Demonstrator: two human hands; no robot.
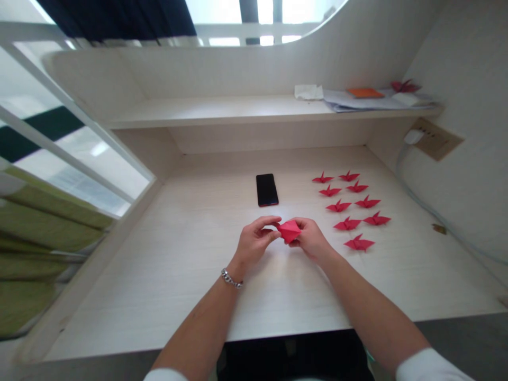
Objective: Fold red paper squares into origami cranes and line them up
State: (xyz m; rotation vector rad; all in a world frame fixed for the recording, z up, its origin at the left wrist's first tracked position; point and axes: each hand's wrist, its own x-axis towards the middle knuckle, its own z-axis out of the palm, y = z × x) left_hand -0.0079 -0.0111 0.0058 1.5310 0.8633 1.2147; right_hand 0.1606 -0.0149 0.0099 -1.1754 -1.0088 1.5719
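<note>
Both of my hands meet over the middle of the pale wooden desk [159,275]. Between them is a folded piece of red paper [289,230], a pointed origami shape. My left hand [254,242] pinches its left tip with thumb and fingers; a metal bracelet sits on that wrist. My right hand [311,239] grips the paper's right side with its fingers curled round it. The paper is held just above the desk surface.
Several finished red paper cranes [351,206] lie in two rows to the right of my hands. A black phone [266,189] lies flat behind them. A shelf [222,110] at the back carries papers, an orange card and another red crane [405,85]. A wall socket [434,138] is at right.
</note>
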